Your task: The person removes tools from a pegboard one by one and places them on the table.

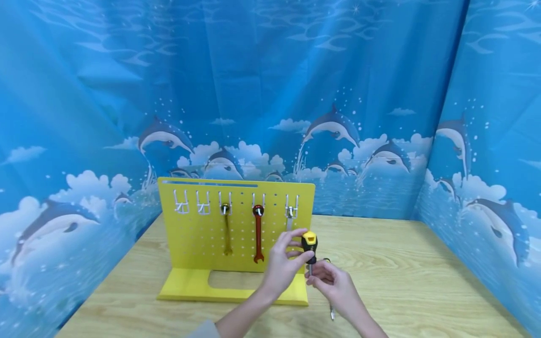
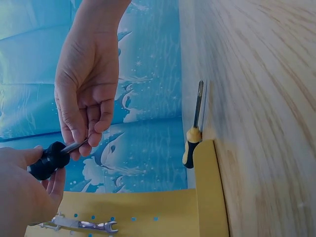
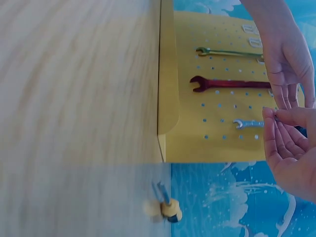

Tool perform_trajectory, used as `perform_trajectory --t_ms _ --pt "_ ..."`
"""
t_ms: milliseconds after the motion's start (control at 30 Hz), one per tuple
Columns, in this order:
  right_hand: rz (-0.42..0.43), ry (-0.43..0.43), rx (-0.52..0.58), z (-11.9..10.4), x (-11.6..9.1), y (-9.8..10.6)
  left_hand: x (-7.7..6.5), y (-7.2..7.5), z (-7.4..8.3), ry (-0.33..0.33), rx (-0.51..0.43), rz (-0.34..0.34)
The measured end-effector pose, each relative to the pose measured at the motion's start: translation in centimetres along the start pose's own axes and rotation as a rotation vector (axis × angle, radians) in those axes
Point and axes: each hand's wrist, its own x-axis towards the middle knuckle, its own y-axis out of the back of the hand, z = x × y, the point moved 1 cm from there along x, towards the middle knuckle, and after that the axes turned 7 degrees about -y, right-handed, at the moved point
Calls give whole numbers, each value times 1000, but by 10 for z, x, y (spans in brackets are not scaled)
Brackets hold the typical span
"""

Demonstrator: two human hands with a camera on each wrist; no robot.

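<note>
A stubby black-and-yellow screwdriver (image 1: 310, 240) is held upright in front of the pegboard's right edge, its handle on top. My left hand (image 1: 284, 265) grips the handle between thumb and fingers. Below it, my right hand (image 1: 336, 286) pinches the metal shaft near its tip. In the left wrist view, the black handle (image 2: 48, 162) shows in the left hand and the right hand's fingertips meet on the shaft. A second yellow-and-black screwdriver (image 2: 193, 133) lies on the table beside the board's base, partly hidden behind the right hand in the head view.
The yellow pegboard (image 1: 194, 253) stands on the wooden table (image 1: 380, 249). A gold wrench (image 1: 227, 234), a red wrench (image 1: 258, 237) and a silver wrench (image 2: 91, 225) hang from its hooks. Two left hooks (image 1: 181, 206) bear nothing. A blue dolphin curtain (image 1: 262, 94) surrounds the table's back and sides.
</note>
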Motion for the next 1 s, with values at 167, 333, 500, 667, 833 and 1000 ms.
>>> perform_trajectory --t_ms 167,333,500,667,833,1000 --pt "23 -5 -6 5 -3 10 1 -13 -11 -14 -7 5" --pt "56 -4 -47 9 -4 19 2 -25 -16 12 -19 13" --pt "97 -37 -79 13 -5 26 4 -35 -21 64 -31 24" --pt "142 -82 -108 19 -5 34 6 -45 -28 97 -41 29" --pt "144 -133 -90 25 -4 41 8 -54 -36 103 -53 23" --pt "152 -129 -84 32 -6 45 8 -61 -46 131 -40 25"
